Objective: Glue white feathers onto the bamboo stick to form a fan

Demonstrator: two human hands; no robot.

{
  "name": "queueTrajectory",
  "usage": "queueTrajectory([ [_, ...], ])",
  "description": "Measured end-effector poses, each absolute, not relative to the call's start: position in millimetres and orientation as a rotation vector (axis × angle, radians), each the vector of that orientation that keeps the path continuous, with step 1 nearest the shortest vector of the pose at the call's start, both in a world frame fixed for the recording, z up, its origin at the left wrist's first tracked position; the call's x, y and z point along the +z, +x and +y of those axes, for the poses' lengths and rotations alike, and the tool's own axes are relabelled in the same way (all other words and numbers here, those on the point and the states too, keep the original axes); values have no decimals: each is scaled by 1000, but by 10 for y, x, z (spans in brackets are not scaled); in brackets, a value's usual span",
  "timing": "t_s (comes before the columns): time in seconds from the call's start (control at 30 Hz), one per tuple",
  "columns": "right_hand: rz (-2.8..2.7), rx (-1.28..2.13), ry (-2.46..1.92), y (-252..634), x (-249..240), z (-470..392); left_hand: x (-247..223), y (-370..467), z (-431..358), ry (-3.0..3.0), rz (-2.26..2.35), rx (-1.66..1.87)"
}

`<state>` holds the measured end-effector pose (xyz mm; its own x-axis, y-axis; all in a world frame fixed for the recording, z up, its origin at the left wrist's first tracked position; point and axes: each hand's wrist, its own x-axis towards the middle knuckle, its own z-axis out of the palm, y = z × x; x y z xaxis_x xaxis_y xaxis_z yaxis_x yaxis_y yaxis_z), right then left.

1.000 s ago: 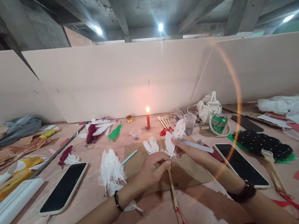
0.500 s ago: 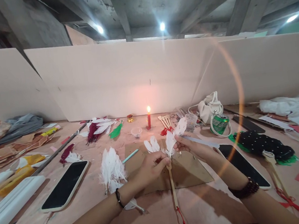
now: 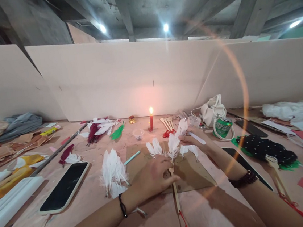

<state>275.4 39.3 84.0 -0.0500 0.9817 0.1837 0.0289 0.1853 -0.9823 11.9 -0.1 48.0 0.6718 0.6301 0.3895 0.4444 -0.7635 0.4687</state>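
Note:
A fan of white feathers [image 3: 173,142] with a pale wooden handle [image 3: 176,194] lies over a piece of brown cardboard [image 3: 199,175]. My left hand [image 3: 154,175] rests over the feather bases and the top of the handle, its thumb stretched out to the right; its fingertips are partly hidden. At the right edge of the feathers is my right hand [image 3: 193,140], its fingers closed on a translucent white stick, like a glue stick [image 3: 198,138], and close to a feather. A red tasselled cord [image 3: 184,222] hangs from the handle's lower end.
A lit red candle [image 3: 151,122] stands behind the cardboard. Loose white feathers [image 3: 113,170] lie left. Phones flank the work: one left [image 3: 64,189], another [image 3: 244,163] under my right forearm. A green can [image 3: 223,127], white bag [image 3: 212,110] and black dotted fan [image 3: 269,149] are right.
My left hand has loosened its pinch at the feather bases and spread its thumb, moving slightly lower. My right hand has shifted slightly right; the stick is turned to a steeper slant.

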Motion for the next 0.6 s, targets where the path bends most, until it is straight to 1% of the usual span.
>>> queueTrajectory([
  [0.1, -1389, 1122, -1126, 2814, 747, 428, 442, 128, -50, 2763, 779, 629],
  [0.17, -1418, 1143, -1174, 2831, 658, 456, 416, 142, -66, 2807, 766, 595],
  [0.4, -1515, 1165, -1319, 2796, 350, 590, 403, 170, -75, 2865, 735, 639],
  [0.6, -1599, 1045, -1388, 2792, 173, 674, 336, 152, -37, 2884, 726, 672],
])
